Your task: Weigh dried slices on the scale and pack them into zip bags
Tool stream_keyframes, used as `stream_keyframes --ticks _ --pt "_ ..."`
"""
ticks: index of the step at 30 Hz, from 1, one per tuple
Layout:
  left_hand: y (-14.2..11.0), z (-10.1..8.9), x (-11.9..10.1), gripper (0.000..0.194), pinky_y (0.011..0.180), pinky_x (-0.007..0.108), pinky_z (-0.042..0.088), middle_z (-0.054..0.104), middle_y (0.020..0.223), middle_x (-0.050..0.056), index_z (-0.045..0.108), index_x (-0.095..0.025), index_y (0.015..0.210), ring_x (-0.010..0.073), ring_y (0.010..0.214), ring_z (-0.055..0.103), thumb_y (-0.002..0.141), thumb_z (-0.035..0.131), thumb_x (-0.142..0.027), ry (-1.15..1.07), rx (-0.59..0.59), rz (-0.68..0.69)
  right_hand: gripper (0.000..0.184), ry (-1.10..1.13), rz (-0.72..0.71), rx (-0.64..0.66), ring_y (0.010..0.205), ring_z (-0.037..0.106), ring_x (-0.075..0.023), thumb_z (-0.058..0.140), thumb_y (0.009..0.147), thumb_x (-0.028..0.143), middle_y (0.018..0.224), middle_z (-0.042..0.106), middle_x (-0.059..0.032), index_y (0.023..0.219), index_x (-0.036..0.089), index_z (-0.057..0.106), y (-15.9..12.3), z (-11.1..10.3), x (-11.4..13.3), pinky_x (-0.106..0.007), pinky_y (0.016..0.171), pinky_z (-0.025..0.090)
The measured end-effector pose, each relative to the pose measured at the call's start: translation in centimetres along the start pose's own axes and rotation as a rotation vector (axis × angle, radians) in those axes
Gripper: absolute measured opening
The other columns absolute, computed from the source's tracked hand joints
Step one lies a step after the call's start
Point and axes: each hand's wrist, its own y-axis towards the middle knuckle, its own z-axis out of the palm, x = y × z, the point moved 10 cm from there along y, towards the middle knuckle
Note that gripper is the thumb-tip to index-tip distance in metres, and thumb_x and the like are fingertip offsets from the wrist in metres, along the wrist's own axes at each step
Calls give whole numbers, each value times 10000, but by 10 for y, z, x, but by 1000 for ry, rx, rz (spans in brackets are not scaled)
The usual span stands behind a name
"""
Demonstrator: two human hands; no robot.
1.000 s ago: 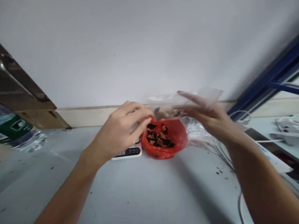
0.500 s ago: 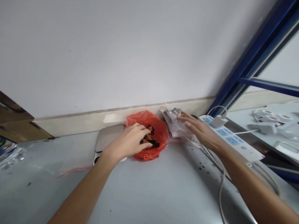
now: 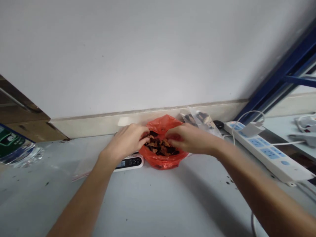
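Note:
A red plastic bag sits open on the grey table by the wall, holding dark and orange dried pieces. My left hand curls over the bag's left rim, fingertips among the pieces. My right hand reaches in from the right, its fingers bent and closed on the bag's right edge or the contents; which of the two is unclear. A small white scale lies under my left hand. Small clear bags with dark contents lean against the wall strip behind my right hand.
A white and blue power strip with a plugged-in charger lies at the right, cables trailing forward. A plastic water bottle lies at the left. A flat clear bag rests left of the scale. Blue metal frame at right.
My right hand left the small clear bags by the wall and moved left to the red bag. My left hand stayed at the red bag. The view shifted slightly.

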Motion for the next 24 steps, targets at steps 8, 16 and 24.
stream_keyframes --ticks 8,16,24 --pt "-8 -3 12 129 582 282 367 673 797 5 669 -256 1008 192 661 606 949 588 -337 -4 81 -64 748 -144 209 289 1152 708 -373 695 863 233 1371 688 -184 1578 260 478 38 54 6 -425 884 554" --pt "-19 -15 22 266 634 276 436 705 870 -10 700 -298 1176 181 744 642 957 557 -341 -185 98 -37 407 -175 220 181 1071 729 -294 586 893 117 1207 760 -116 1270 207 708 43 32 11 -329 791 519" --pt "-34 -12 51 429 712 307 484 752 1083 38 658 -289 1338 224 867 691 937 539 -381 -193 191 -141 345 -173 191 264 844 736 -265 613 879 151 931 772 -91 1203 212 715 56 52 33 -311 671 489"
